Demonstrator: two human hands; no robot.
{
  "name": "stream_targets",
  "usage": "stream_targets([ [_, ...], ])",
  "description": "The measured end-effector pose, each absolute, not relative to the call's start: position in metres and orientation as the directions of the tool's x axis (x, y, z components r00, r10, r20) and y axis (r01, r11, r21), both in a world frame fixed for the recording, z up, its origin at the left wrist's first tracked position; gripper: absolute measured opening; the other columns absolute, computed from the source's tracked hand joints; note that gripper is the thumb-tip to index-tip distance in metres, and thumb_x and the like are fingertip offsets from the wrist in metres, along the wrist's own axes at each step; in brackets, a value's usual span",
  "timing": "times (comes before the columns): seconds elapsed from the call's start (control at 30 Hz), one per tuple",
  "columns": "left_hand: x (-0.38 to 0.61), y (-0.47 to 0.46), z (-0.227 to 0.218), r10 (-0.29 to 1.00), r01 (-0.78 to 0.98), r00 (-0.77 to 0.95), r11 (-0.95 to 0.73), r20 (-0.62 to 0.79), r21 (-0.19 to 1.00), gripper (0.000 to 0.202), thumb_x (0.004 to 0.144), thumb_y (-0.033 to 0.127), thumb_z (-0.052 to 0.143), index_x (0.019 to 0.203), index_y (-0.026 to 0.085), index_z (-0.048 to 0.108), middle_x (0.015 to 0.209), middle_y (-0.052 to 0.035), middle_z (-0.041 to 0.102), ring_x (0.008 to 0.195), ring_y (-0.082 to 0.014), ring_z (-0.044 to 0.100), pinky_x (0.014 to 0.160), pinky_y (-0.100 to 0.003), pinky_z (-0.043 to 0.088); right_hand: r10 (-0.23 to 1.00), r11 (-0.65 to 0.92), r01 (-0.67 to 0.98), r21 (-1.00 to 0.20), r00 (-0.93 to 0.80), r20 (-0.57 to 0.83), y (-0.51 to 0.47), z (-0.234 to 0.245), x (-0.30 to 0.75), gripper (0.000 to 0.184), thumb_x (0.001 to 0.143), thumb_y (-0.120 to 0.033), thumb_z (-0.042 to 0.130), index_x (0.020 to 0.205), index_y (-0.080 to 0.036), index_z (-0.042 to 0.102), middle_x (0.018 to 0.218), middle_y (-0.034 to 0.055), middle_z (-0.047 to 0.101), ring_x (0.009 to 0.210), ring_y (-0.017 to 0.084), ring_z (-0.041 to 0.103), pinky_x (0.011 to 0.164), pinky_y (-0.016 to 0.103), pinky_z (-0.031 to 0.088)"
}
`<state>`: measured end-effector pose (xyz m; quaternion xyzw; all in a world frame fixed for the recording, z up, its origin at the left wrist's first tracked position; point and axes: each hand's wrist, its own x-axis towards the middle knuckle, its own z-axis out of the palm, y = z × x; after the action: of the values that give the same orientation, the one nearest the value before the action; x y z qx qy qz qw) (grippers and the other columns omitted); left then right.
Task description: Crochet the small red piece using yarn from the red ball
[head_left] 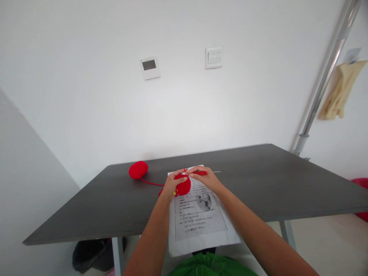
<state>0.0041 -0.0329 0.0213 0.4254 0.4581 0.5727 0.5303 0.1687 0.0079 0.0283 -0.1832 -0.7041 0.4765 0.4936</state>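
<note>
Red crochet work [183, 187] is pinched in my left hand [171, 181], above a printed sheet. A small yellow stitch marker [175, 193] hangs at its lower left edge. My right hand [205, 177] is closed around a crochet hook [200, 173] with a red grip; its thin metal shaft sticks out to the right. The hook's other end meets the work between both hands, where fingers partly hide it. A strand of red yarn [152, 183] runs from my left hand to a red yarn ball [138, 170] at the table's back left.
The printed paper [201, 226] lies under my hands and overhangs the front edge of the dark table [258, 180]. A white wall [178, 115] stands behind. Below left is a black bin [93, 255]; gloves [342, 90] hang at the right beside a metal pole [327, 76].
</note>
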Motion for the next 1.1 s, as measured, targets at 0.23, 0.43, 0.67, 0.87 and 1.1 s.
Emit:
stream_targets([
  [0.23,0.0036,-0.0302,0.0194,0.996,-0.165,-0.087,-0.020,0.005,0.986,0.057,0.051,0.022,0.076,0.105,0.013,0.063,0.070,-0.0034,0.067,0.054,-0.0117,0.057,0.053,-0.022,0.041,0.725,0.518,-0.161,-0.840,-0.439,0.531,0.0086,0.0267,0.1687,0.015,0.073,-0.032,0.066,0.078,-0.018,0.069,0.079,0.0042,0.068,0.078,0.017,0.061,0.075,0.031,0.047],
  [0.43,0.0035,-0.0312,0.0188,0.997,-0.177,-0.077,-0.009,-0.005,0.984,0.052,0.053,0.022,0.074,0.102,0.013,0.063,0.071,-0.0046,0.068,0.055,-0.0131,0.058,0.053,-0.023,0.042,0.767,0.465,-0.168,-0.869,-0.414,0.491,0.0083,0.0280,0.1681,0.013,0.072,-0.030,0.066,0.072,-0.017,0.067,0.072,0.0024,0.065,0.072,0.016,0.060,0.070,0.029,0.046],
  [0.67,0.0046,-0.0316,0.0200,0.997,-0.253,-0.070,-0.051,0.035,0.966,0.037,0.052,0.020,0.073,0.087,0.014,0.066,0.069,-0.0029,0.067,0.057,-0.0135,0.058,0.055,-0.024,0.043,0.775,0.445,-0.152,-0.882,-0.429,0.465,0.0094,0.0262,0.1690,0.009,0.072,-0.025,0.065,0.071,-0.016,0.066,0.072,0.0023,0.065,0.071,0.015,0.059,0.068,0.028,0.046],
  [0.87,0.0034,-0.0302,0.0182,0.995,-0.253,-0.084,-0.066,0.046,0.965,0.034,0.052,0.019,0.073,0.085,0.014,0.067,0.068,-0.0024,0.066,0.057,-0.0135,0.058,0.056,-0.024,0.042,0.772,0.391,-0.206,-0.897,-0.457,0.441,0.0129,0.0233,0.1705,0.010,0.073,-0.024,0.062,0.075,-0.016,0.067,0.074,0.0032,0.065,0.072,0.016,0.061,0.070,0.030,0.049],
  [1.1,0.0043,-0.0303,0.0189,0.995,-0.231,-0.086,-0.064,0.045,0.971,0.035,0.050,0.018,0.074,0.084,0.015,0.068,0.066,-0.0004,0.064,0.056,-0.0116,0.056,0.056,-0.023,0.040,0.769,0.344,-0.219,-0.913,-0.492,0.407,0.0101,0.0303,0.1733,0.007,0.071,-0.018,0.060,0.071,-0.016,0.066,0.071,0.0018,0.065,0.068,0.014,0.060,0.068,0.028,0.048],
])
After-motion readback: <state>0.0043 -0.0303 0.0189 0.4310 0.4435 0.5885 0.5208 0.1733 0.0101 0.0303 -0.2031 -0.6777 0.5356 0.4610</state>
